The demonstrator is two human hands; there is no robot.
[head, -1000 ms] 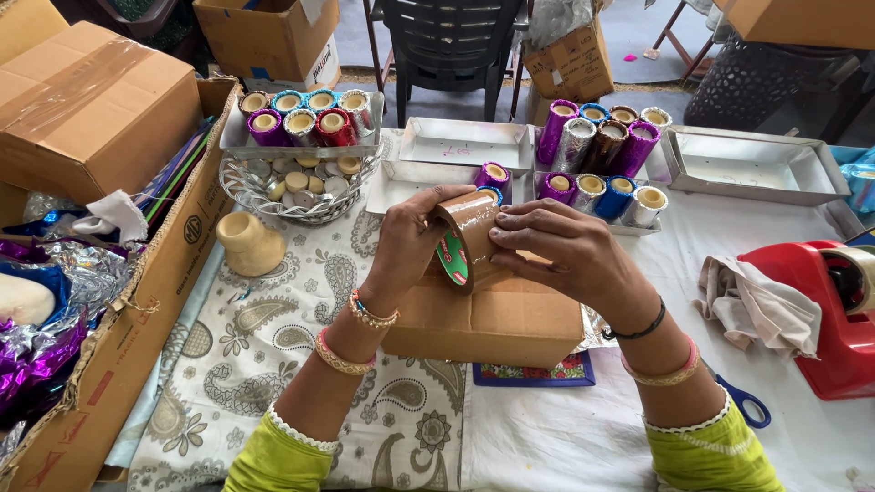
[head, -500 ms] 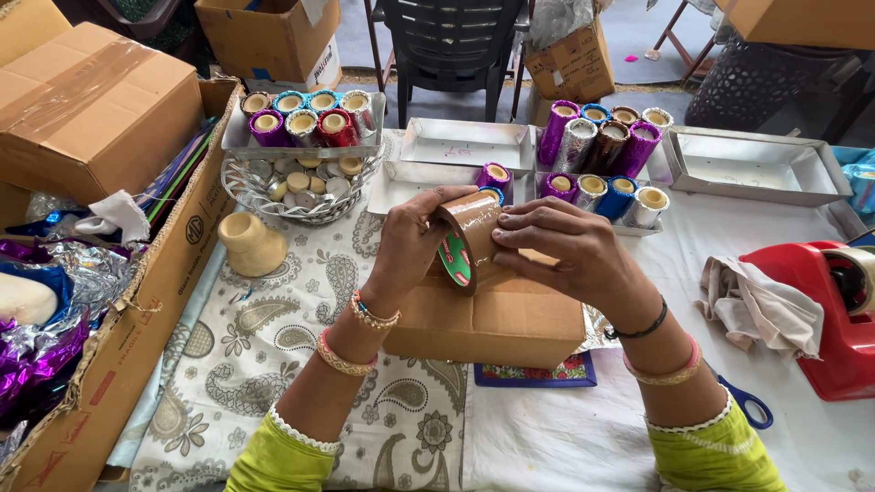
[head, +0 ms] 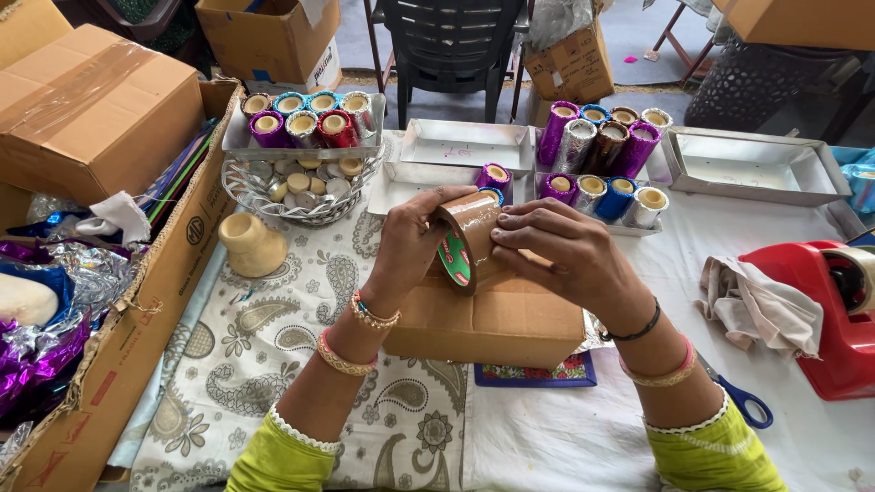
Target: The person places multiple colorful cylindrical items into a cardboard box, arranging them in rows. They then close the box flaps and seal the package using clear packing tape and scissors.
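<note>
Above small cardboard box (head: 488, 323): brown tape roll (head: 467, 239) clasped between both hands' fingers (head: 533, 232).

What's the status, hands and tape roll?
Left hand and right hand both grip brown tape roll, fingers wrapped. Roll above small cardboard box. Nothing obstructing.

Single head cam, looks steeply down and forward over the table (head: 547, 437), close on both hands; chair (head: 456, 41) at top edge.
</note>
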